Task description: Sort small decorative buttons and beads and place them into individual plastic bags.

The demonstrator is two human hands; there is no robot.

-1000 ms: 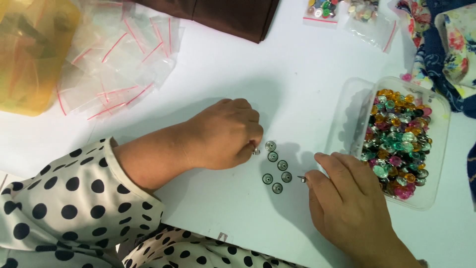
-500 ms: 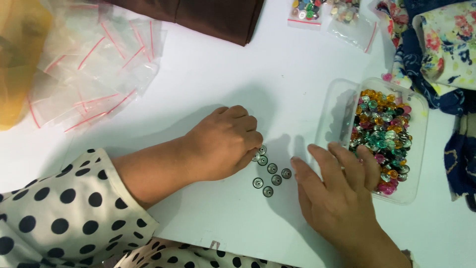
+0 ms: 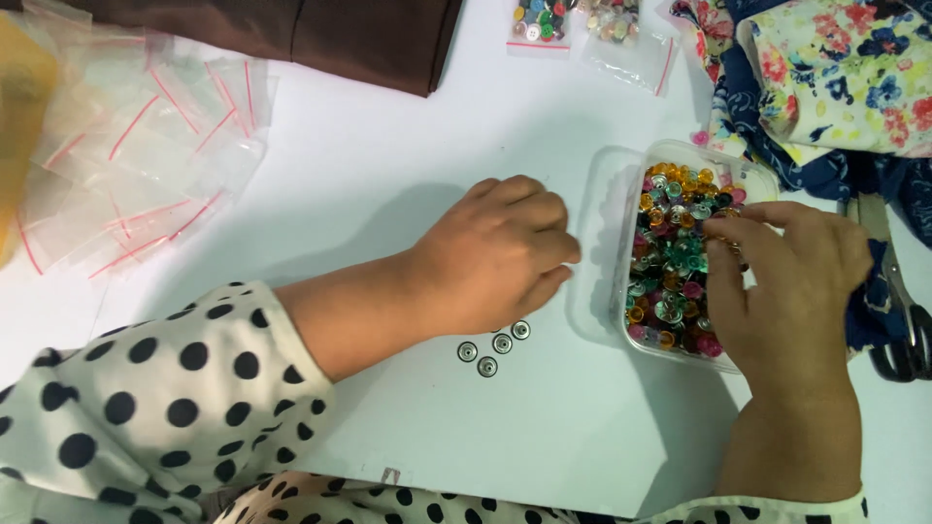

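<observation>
My left hand (image 3: pixel 495 254) rests on the white table (image 3: pixel 388 165), fingers curled loosely, just above several small round silver studs (image 3: pixel 492 349); it covers part of that group. My right hand (image 3: pixel 791 291) reaches into a clear plastic tray (image 3: pixel 594 291) full of multicoloured round studs (image 3: pixel 670 262). Its fingertips pinch together over the pile near the tray's middle. Whether a stud is between them I cannot tell. Both arms wear white sleeves with black polka dots (image 3: pixel 136 388).
A heap of small clear zip bags with red seals (image 3: pixel 146 165) lies at the left. Brown cloth (image 3: pixel 320 34) and two filled bags of studs (image 3: pixel 573 24) lie at the back. Floral fabrics (image 3: pixel 835 87) and scissors (image 3: pixel 898 311) are at the right.
My right hand has moved from the table beside the silver studs up into the tray. My left hand has slid over part of the stud group.
</observation>
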